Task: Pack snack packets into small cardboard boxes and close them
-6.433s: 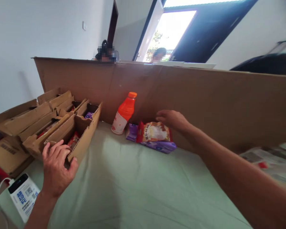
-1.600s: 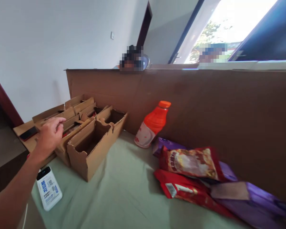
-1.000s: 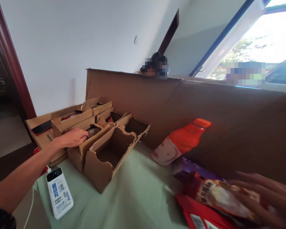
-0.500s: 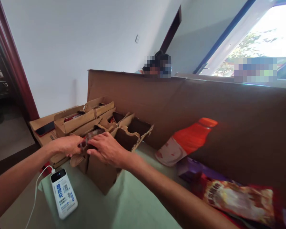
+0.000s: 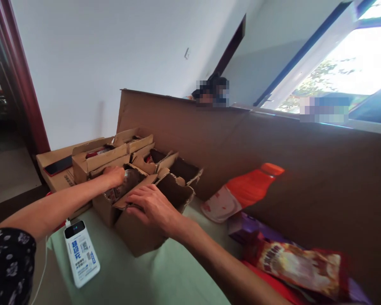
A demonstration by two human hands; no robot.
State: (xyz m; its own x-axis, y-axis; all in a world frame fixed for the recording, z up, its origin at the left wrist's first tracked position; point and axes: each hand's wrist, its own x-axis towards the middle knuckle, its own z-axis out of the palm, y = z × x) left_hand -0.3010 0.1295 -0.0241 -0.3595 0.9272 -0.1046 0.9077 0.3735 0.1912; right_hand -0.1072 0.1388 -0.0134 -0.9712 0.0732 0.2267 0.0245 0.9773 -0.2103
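My left hand [image 5: 113, 176] reaches into a cardboard compartment [image 5: 103, 209], its fingers curled against a brownish, clear-wrapped plastic packet [image 5: 130, 180]. The fingertips are partly hidden, and the packet lies inside the compartment walls. My right hand [image 5: 154, 207] rests over the top edge of the neighbouring cardboard box [image 5: 136, 237], fingers stretched out and slightly bent, holding nothing. Beyond that edge, the box's dark inside [image 5: 174, 190] shows. Farther back, another compartment [image 5: 98, 153] contains a reddish packet.
A white power bank [image 5: 82, 254] with a cable lies on the green cloth [image 5: 165, 279]. At right are an orange-capped bottle [image 5: 244, 190], a purple box [image 5: 257, 228] and a red snack bag [image 5: 301, 267]. A tall cardboard panel [image 5: 305, 156] stands behind; a phone [image 5: 59, 164] lies left.
My left hand has moved up and deeper into the compartment, pushing the packet down inside. A raised flap at the front no longer shows. My right hand has shifted slightly down, onto the box edge.
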